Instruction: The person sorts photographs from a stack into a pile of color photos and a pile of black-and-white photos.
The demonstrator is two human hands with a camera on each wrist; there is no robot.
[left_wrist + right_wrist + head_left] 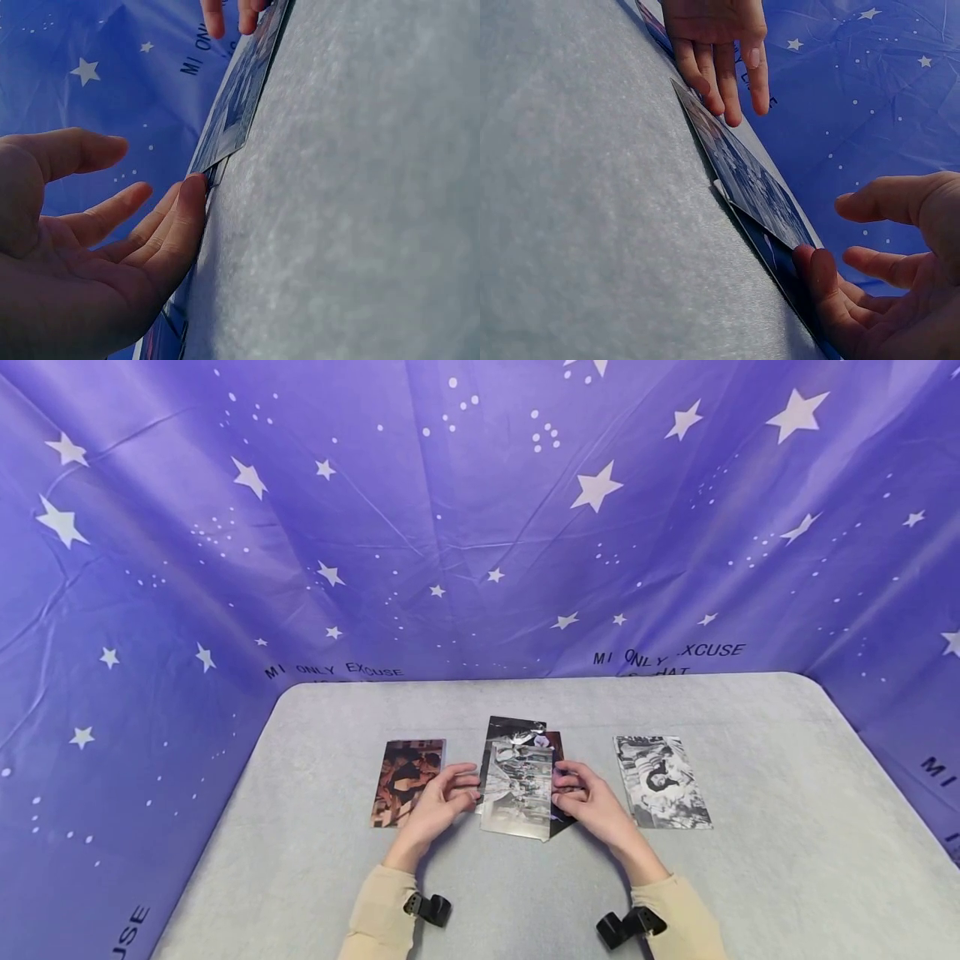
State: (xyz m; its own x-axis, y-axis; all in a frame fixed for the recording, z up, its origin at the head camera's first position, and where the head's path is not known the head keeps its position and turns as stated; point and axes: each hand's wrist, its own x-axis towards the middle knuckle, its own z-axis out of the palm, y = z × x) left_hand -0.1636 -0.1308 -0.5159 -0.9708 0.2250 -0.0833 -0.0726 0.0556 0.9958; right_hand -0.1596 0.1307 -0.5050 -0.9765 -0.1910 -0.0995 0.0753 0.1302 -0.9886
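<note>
A small stack of photographs [519, 785] lies in the middle of the grey table [750, 860], its top print black and white. My left hand [442, 800] touches the stack's left edge with straight fingertips [191, 199]. My right hand [585, 797] touches the stack's right edge, fingers [821, 289] extended against the lower prints. Neither hand curls round anything. In the right wrist view the top photograph [742, 176] sits askew on the darker ones beneath. A reddish colour photo [407, 781] lies by the left hand, and a black-and-white photo [662, 781] by the right hand.
A purple star-patterned cloth [480, 518] hangs behind and at both sides of the table. Black wrist-camera straps [427, 908] sit at my beige sleeves. Bare grey felt runs around the photos toward the table's edges.
</note>
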